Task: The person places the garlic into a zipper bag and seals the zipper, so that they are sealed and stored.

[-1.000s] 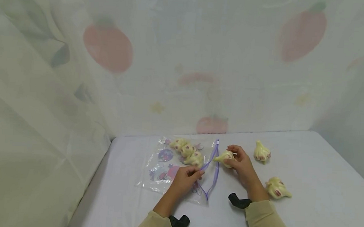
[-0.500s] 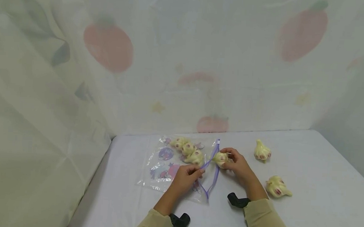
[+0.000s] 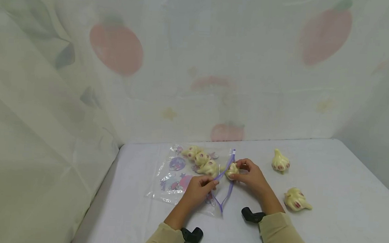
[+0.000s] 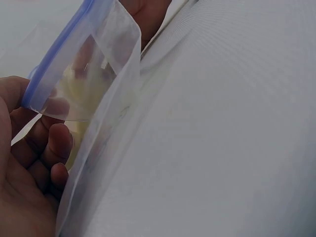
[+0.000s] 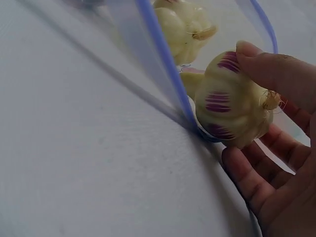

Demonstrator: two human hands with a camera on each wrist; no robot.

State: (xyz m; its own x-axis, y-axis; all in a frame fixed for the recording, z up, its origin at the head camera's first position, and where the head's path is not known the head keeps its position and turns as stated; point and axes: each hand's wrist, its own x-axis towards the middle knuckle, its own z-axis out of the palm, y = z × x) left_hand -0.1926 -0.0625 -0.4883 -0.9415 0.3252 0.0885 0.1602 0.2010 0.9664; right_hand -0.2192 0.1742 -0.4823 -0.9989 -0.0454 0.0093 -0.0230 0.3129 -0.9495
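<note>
Three cream-yellow, garlic-shaped bulbs with purple streaks [image 3: 201, 159] lie inside a clear plastic bag with printed pictures and a purple-edged mouth [image 3: 171, 188], flat on a white-covered table [image 3: 349, 192]. From where I stand, a fourth, a glossy garlic bulb with a tufted root end [image 5: 229, 101], sits right at that mouth, its stem past the purple strip. I'd guess it is light and stiff, a bit slippery on its shiny skin, hardly fragile; the widest part of its body, near the root, seems the surest place to take hold. The bag looks thin and floppy, so its firmer purple rim is the part to pinch. The right hand [image 3: 249, 174] grips the bulb, thumb and fingers parted by its girth, on opposite sides. The left hand [image 3: 197, 189] pinches the rim between thumb and fingertips, its other fingers bent beneath. Two loose matching bulbs [image 3: 280, 162] rest off to the right, well apart from the bag.
</note>
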